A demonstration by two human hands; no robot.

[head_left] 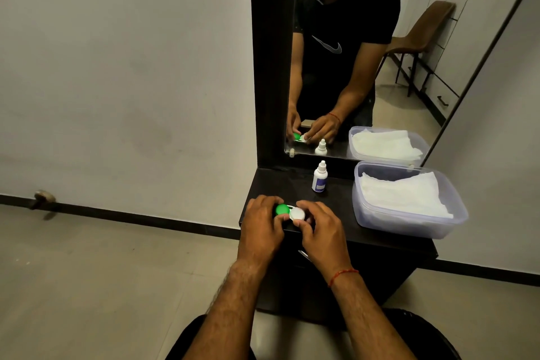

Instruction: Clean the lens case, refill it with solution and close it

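The right hand pinches the white cap of the lens case, with the thumb on the cap's near side and the fingertips curled over its far side. The left hand wraps its fingers round the green cap end and steadies the case. Both hands are closed on it and neither is free. Both caps look seated on their wells, and one frame cannot show whether the white one is being loosened or tightened.

The case sits at lower centre of the frame on the dark dresser top, close to its front edge. Its long axis runs left to right, green end left and white end right, so each hand works the cap on its own side.

The solution bottle stands upright behind the case, a little to the right and apart from it. The right hand looks nearer for that reach. Further right, a clear plastic container holds white tissues, which probably serve for wiping.

Bare top lies between the case and the bottle, giving room to set caps down. The front edge is close under the hands, so a loose cap could roll off to the floor. The mirror closes the back.
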